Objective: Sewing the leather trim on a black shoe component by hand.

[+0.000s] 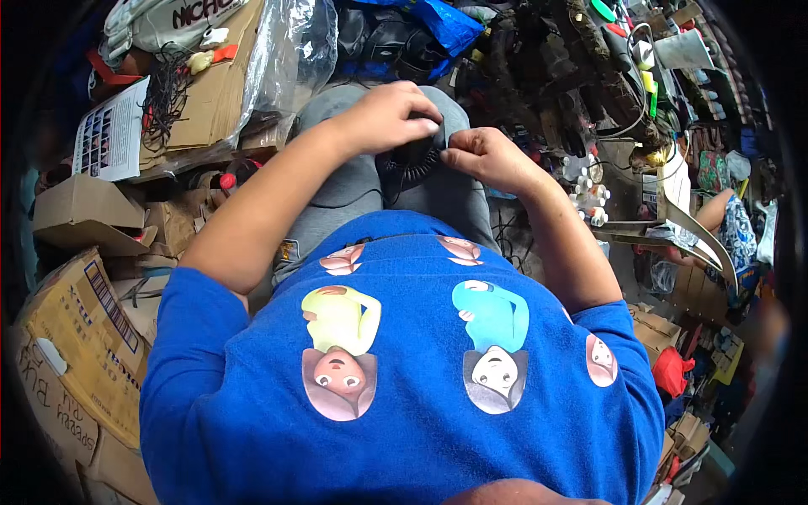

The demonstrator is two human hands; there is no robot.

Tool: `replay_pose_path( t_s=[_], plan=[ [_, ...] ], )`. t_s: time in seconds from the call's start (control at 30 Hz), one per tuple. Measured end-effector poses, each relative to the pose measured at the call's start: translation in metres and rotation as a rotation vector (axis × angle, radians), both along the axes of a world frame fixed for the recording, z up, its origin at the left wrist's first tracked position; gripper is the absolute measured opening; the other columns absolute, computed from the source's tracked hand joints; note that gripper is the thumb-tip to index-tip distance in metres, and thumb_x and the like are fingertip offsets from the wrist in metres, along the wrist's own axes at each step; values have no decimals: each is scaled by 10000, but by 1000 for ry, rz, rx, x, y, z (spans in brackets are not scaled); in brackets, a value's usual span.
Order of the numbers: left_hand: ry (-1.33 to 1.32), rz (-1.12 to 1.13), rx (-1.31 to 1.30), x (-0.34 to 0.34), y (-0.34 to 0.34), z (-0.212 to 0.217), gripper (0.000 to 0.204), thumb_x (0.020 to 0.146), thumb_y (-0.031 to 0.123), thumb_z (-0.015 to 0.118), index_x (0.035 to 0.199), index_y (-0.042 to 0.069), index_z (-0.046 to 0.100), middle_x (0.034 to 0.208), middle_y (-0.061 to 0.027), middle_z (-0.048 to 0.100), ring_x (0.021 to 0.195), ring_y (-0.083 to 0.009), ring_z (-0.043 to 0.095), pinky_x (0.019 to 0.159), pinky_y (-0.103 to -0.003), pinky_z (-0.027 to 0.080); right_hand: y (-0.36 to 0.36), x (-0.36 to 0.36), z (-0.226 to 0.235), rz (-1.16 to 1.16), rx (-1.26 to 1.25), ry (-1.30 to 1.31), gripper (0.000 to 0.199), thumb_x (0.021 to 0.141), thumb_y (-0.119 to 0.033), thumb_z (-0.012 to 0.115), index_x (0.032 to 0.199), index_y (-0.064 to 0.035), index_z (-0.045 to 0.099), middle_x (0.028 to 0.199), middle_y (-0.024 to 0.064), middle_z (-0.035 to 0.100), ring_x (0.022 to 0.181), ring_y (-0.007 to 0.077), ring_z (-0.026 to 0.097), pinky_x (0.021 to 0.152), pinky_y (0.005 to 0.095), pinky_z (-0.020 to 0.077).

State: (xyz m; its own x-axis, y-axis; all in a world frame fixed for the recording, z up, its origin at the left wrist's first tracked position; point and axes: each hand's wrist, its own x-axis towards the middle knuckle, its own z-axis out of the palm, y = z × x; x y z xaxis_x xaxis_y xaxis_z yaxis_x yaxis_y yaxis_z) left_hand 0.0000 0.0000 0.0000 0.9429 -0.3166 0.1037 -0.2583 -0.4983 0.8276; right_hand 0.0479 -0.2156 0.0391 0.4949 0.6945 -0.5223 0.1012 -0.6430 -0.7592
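I sit with grey trousers and a blue printed shirt (404, 379) filling the lower view. My left hand (383, 118) curls over a small black round object with a coiled black cord (412, 156), held on my lap between my knees. My right hand (484, 156) pinches the same object from the right side, fingers closed at its edge. Most of the object is hidden under my fingers.
Cardboard boxes (80, 337) stack at my left, with a clear plastic bag (290, 50) and a printed sheet (109, 130) behind them. Dark tangled items and cables (581, 67) pile ahead. White plugs (589, 198) lie at the right, beside another person's patterned sleeve (741, 236).
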Motion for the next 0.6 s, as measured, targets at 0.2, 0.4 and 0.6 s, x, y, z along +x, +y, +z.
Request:
replay_pose_path(
  t_s=[0.2,0.4,0.6],
  plan=[
    [307,-122,-29,21,-5,2,228,785,215,715,907,35,647,889,-46,627,875,-144,572,815,-287,445,-20,-13,23,-42,131,71,279,873,-183,582,655,-38,486,587,-67,389,566,35,353,477,270,281],
    [460,-157,-334,26,8,-8,195,801,161,708,925,18,658,869,-6,649,856,-94,578,803,-246,452,-27,-13,23,-147,277,-175,190,848,-200,659,864,-11,650,717,12,566,656,78,511,592,250,427],
    [472,-153,-231,28,1,1,195,795,158,694,922,11,680,875,-21,665,867,-106,592,830,-256,449,-14,-9,20,-9,85,-464,218,756,-100,640,962,-83,711,788,130,586,727,256,618,673,341,494]
  ],
)
